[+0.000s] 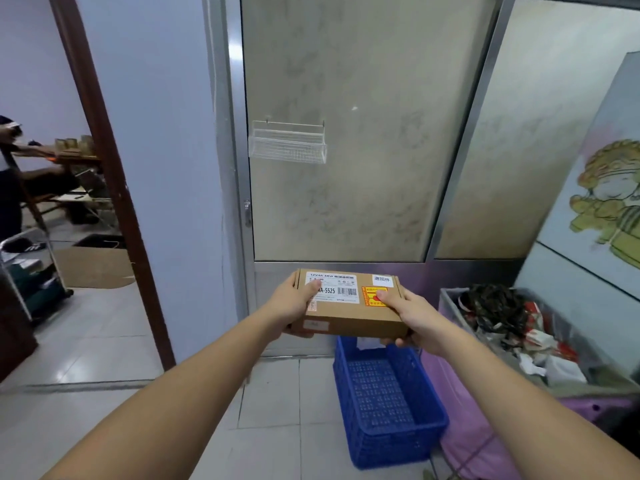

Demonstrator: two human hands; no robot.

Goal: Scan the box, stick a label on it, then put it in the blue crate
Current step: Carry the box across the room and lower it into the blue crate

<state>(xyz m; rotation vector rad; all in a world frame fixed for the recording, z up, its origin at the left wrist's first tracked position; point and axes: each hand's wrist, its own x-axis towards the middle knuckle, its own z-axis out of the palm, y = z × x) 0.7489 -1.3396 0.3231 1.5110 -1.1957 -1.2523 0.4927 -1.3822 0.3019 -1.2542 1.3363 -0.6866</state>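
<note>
I hold a flat brown cardboard box (pixel 349 311) level in front of me with both hands, above the far end of the blue crate (pixel 388 403) on the floor. The box top carries a white barcode label, a small white label and a yellow-and-red sticker. My left hand (pixel 294 301) grips its left end, thumb on the white label. My right hand (pixel 410 315) grips its right end, thumb on the yellow sticker. The blue crate is a perforated plastic basket, with only a white scrap visible at its far end.
A frosted glass door with a white wire basket (pixel 287 143) stands straight ahead. A grey bin (pixel 519 341) of crumpled waste sits right of the crate on a purple surface. An open doorway (pixel 69 202) at left shows another person at a table.
</note>
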